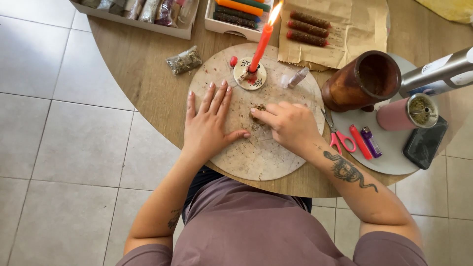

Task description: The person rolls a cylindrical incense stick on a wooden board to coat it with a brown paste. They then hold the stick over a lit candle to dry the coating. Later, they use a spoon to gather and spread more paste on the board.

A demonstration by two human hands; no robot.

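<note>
My left hand point(209, 123) lay flat, fingers spread, steadying the round board point(256, 157); my right hand point(288, 123) pinched the herb clump point(259, 107). Best I rolled gently, clear of the lit candle point(261, 42).

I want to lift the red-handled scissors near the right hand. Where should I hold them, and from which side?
Probably by the red handle loops of the scissors, coming from the table's near edge: the loops point toward the person and lie free, while the blades point away toward the brown jar.

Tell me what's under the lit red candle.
The red candle stands in a small round patterned holder on the round board. The board beneath the holder is covered.
</note>
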